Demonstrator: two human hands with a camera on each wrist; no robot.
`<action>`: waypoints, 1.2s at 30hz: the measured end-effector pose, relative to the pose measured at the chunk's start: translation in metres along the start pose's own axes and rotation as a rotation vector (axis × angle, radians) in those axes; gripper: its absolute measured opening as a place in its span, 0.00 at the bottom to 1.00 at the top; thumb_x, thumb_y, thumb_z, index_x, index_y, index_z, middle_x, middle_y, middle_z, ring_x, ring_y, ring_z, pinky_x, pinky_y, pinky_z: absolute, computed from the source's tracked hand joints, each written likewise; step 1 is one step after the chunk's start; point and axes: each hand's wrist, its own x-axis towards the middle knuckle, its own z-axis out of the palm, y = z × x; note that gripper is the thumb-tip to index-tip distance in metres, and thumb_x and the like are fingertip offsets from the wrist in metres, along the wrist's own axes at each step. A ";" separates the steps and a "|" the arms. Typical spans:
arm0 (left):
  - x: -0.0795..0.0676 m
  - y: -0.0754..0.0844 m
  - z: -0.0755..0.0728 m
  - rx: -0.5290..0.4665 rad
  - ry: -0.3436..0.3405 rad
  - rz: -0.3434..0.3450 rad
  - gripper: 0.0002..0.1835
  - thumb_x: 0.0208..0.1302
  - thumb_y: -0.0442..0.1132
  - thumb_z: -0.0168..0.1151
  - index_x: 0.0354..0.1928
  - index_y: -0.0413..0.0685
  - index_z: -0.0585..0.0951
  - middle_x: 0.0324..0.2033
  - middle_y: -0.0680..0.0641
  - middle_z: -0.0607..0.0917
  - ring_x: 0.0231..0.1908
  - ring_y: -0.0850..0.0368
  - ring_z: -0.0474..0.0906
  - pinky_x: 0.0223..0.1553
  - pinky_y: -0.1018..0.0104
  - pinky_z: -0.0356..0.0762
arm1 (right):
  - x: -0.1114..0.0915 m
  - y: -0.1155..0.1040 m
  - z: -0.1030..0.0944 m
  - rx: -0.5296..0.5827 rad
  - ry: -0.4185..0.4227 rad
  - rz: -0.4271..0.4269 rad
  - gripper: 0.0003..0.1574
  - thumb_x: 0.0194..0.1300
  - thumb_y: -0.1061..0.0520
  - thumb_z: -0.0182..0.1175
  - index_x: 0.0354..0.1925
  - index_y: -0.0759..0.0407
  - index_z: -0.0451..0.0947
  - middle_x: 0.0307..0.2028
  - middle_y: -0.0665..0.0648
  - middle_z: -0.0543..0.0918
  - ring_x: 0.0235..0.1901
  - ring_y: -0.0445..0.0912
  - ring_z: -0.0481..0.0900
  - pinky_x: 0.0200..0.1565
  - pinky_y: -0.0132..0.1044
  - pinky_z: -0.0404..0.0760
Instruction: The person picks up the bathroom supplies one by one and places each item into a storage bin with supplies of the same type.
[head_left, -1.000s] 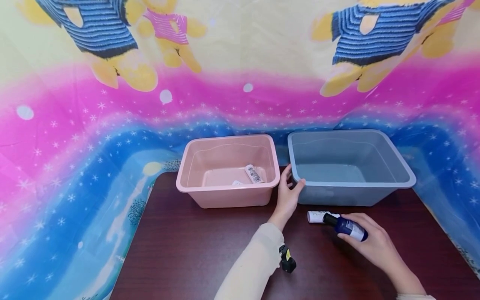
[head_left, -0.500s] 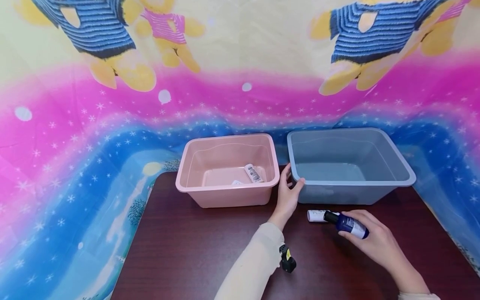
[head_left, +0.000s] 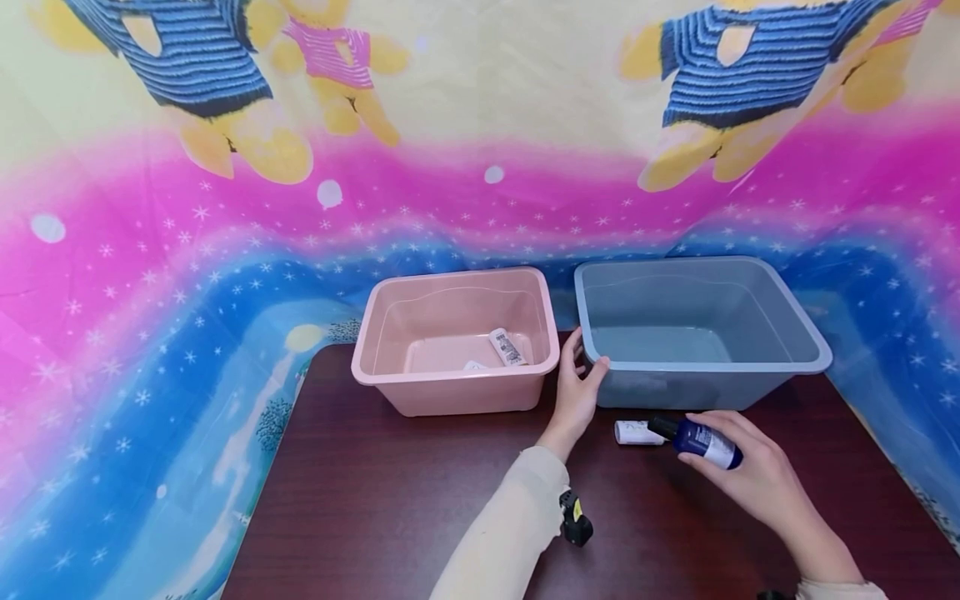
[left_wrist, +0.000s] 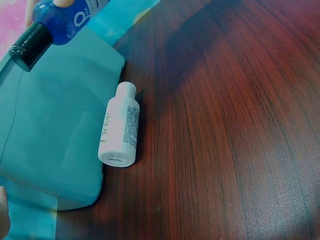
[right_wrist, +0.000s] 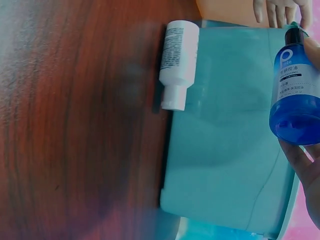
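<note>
In the head view my right hand (head_left: 757, 475) grips a dark blue bottle (head_left: 705, 443) with a black cap and a pale label. The bottle tilts, its cap pointing left, near a small white bottle (head_left: 639, 432) lying on the table. "Dove" is printed on that white bottle (left_wrist: 119, 125) in the left wrist view. My left hand (head_left: 576, 392) rests at the front left corner of the blue-grey bin (head_left: 712, 387), thumb at the rim and fingers along its side. In the right wrist view the blue bottle (right_wrist: 297, 95) overlaps the bin's front wall.
Left of the blue-grey bin stands a pink bin (head_left: 465, 396), holding a white bottle (head_left: 508, 347) and another white item (head_left: 474, 365). Both bins sit at the back of the dark wooden table (head_left: 360, 492), before a printed cloth backdrop (head_left: 450, 192).
My right hand has shifted slightly right with the blue bottle, so more of the lying white bottle shows. My left hand stays at the bin's corner.
</note>
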 end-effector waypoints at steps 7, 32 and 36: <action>0.001 0.001 0.001 -0.003 0.006 -0.006 0.32 0.72 0.41 0.58 0.75 0.59 0.60 0.69 0.60 0.65 0.67 0.61 0.61 0.66 0.52 0.60 | 0.005 -0.001 -0.003 -0.013 0.013 -0.013 0.42 0.34 0.65 0.83 0.53 0.52 0.84 0.47 0.51 0.80 0.45 0.27 0.69 0.43 0.16 0.66; 0.003 -0.001 0.000 -0.018 -0.005 0.039 0.32 0.72 0.42 0.58 0.75 0.57 0.61 0.70 0.53 0.66 0.68 0.54 0.61 0.65 0.47 0.59 | 0.024 -0.010 -0.021 -0.056 -0.008 0.025 0.39 0.38 0.60 0.83 0.53 0.53 0.83 0.49 0.54 0.79 0.43 0.32 0.70 0.41 0.11 0.65; 0.002 0.000 0.000 -0.007 -0.007 0.033 0.32 0.72 0.43 0.58 0.75 0.58 0.61 0.70 0.54 0.66 0.68 0.56 0.61 0.65 0.49 0.60 | 0.026 -0.011 -0.024 -0.052 0.005 0.014 0.39 0.37 0.61 0.83 0.53 0.53 0.83 0.49 0.54 0.80 0.43 0.29 0.69 0.42 0.12 0.65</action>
